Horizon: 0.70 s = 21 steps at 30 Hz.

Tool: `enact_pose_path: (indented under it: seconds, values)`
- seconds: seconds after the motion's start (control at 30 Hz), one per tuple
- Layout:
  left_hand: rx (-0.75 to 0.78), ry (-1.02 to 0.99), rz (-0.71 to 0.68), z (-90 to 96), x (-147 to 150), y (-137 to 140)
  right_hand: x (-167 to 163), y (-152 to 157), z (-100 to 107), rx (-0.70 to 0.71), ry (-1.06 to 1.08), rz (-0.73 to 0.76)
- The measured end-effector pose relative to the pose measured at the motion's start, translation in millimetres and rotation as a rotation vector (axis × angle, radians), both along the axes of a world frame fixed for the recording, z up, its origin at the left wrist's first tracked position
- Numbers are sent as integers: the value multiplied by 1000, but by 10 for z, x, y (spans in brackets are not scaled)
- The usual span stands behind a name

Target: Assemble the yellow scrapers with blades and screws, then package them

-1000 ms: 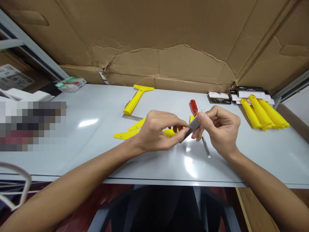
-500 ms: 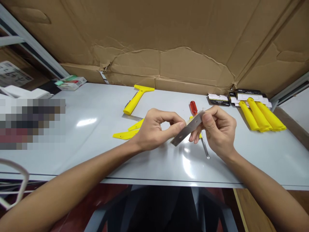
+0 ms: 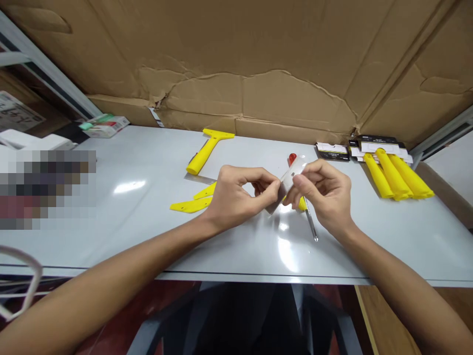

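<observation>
A thin metal blade [image 3: 289, 180] with small holes is held aslant above the table between my two hands. My left hand [image 3: 238, 197] pinches its near side between thumb and fingertips. My right hand [image 3: 327, 195] grips it farther up with thumb and fingers. Behind them lies a screwdriver, its red handle [image 3: 292, 158] partly covered and its metal shaft [image 3: 311, 223] showing below. A yellow piece [image 3: 302, 203] is mostly hidden by my right hand. Left of my hands are a yellow T-shaped scraper handle [image 3: 207, 152], another flat blade [image 3: 200, 178] and flat yellow pieces [image 3: 190, 205].
At the back right, several yellow handles [image 3: 395, 175] lie against black-and-white packaging cards [image 3: 380, 145], with another card [image 3: 332, 151] beside them. A cardboard sheet [image 3: 251, 44] walls off the back. A small box [image 3: 109, 126] stands at the back left of the white table [image 3: 121, 222].
The blade has turned so that its face catches more light. My right hand has shifted slightly left along with it. My left hand still pinches the blade.
</observation>
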<state>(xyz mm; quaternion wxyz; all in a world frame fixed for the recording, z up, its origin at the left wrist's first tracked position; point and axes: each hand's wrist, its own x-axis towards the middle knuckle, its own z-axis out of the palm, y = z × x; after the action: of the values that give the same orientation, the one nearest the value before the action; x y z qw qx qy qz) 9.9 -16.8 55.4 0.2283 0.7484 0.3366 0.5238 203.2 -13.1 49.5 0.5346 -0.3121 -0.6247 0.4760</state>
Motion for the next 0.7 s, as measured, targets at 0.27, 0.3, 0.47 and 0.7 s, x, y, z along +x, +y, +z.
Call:
enact_pose_path:
  seconds: [0.27, 0.3, 0.47, 0.7]
  values:
    - [-103, -1, -19, -94, 5, 79, 27, 96, -54, -21, -12, 38]
    - [-148, -19, -28, -94, 4, 85, 32, 103, -60, -29, -12, 51]
    - [-229, -94, -42, -62, 6, 91, 38, 117, -58, -63, -21, 103]
    - [-150, -26, -40, -86, 11, 83, 18, 105, -79, -68, 20, -5]
